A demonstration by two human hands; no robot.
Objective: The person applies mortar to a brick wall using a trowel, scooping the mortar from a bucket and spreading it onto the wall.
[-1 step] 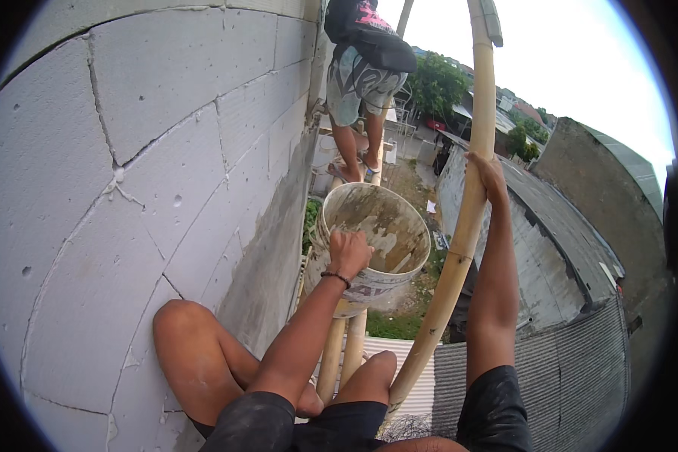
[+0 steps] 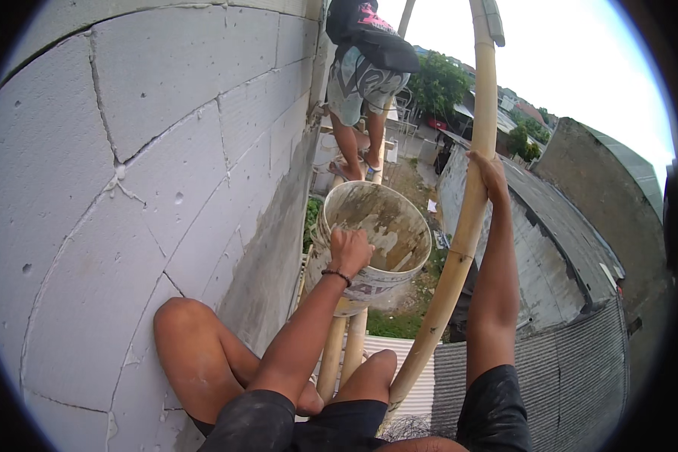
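Note:
My left hand (image 2: 351,252), with a dark beaded bracelet at the wrist, is closed on the near rim of a white plastic bucket (image 2: 354,290). Grey-brown residue coats the bucket's inner wall, and its mouth tilts toward me. Beneath it run two bamboo poles (image 2: 355,343) side by side. On the right, my right hand (image 2: 490,177) wraps round a thick, upright bamboo pole (image 2: 467,237), the arm stretched out. The fingertips of my left hand are partly hidden by its back.
A wall of pale blocks (image 2: 181,128) rises close on the left. Ahead, a person in patterned shorts (image 2: 365,83) stands on the poles beyond the bucket. Far below lie bare ground (image 2: 407,184), grass and corrugated roofs (image 2: 535,377). My bent knees flank the poles.

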